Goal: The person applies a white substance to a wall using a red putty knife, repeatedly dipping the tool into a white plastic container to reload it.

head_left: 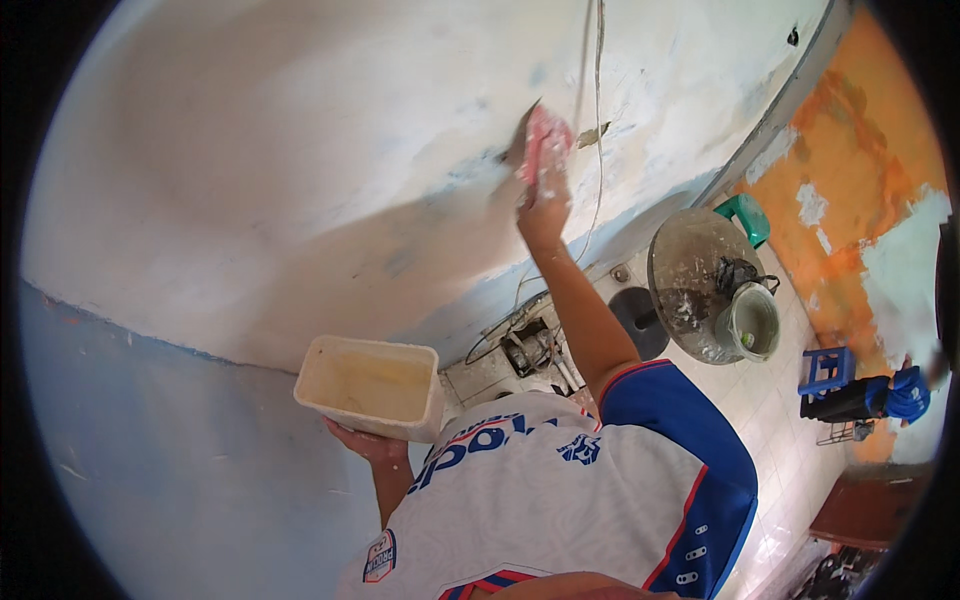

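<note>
My right hand (545, 212) is raised to the wall (400, 90), closed round a red putty spreader (546, 140) smeared with white. The spreader lies against the wall or very near it, beside a hanging cable (599, 100). White paste also marks my fingers. Lower on the left, my left hand (368, 440) grips a cream rectangular plastic tub (430, 395) from underneath. Its open top shows a yellowish, stained inside. Most of that hand's fingers are hidden by the tub. Patchy white filler with bluish and grey spots covers the wall.
To the right stands a round table (690, 260) carrying a grey bucket (750, 325) and a black plastic bag (738, 272). A green chair (745, 218), dark round stool (640, 322) and blue stool (828, 370) stand nearby. Another person (905, 395) is at far right. Tools (530, 345) lie below the wall.
</note>
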`<state>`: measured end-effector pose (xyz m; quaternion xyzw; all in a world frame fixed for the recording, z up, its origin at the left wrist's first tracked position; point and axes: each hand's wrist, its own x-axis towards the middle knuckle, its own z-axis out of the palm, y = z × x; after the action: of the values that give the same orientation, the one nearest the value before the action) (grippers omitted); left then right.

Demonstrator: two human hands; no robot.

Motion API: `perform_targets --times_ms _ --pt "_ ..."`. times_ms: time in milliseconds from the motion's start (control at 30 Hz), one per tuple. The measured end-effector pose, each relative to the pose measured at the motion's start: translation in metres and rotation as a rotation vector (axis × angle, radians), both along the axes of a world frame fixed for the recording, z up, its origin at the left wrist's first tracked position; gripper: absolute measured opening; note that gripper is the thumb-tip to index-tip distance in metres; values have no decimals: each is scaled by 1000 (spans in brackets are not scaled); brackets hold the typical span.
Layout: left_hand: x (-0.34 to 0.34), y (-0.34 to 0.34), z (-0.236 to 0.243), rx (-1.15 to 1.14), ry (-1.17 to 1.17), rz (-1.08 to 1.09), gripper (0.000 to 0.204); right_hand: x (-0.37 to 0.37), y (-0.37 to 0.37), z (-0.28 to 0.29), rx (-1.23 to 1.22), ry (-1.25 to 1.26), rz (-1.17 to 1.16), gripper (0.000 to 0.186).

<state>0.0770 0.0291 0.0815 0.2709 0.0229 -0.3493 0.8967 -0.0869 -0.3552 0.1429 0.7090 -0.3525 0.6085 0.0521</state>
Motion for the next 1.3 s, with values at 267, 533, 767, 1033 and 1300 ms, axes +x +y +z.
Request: perform_targets --times_ms 267,533,767,1033,1300 --pt "-15 2 -15 -11 19 26 74 -15 29 6 15 -147 144 45" --pt "-24 -2 2 -15 -35 73 72 8 34 -55 15 -4 242 45" --pt "-22 -5 0 77 20 74 73 -13 1 4 11 -98 107 56" --pt "-22 -24 1 9 -73 19 73 -19 36 -33 12 -28 241 54" --pt "-17 -31 7 42 -45 -21 73 2 12 -26 3 -11 178 58"
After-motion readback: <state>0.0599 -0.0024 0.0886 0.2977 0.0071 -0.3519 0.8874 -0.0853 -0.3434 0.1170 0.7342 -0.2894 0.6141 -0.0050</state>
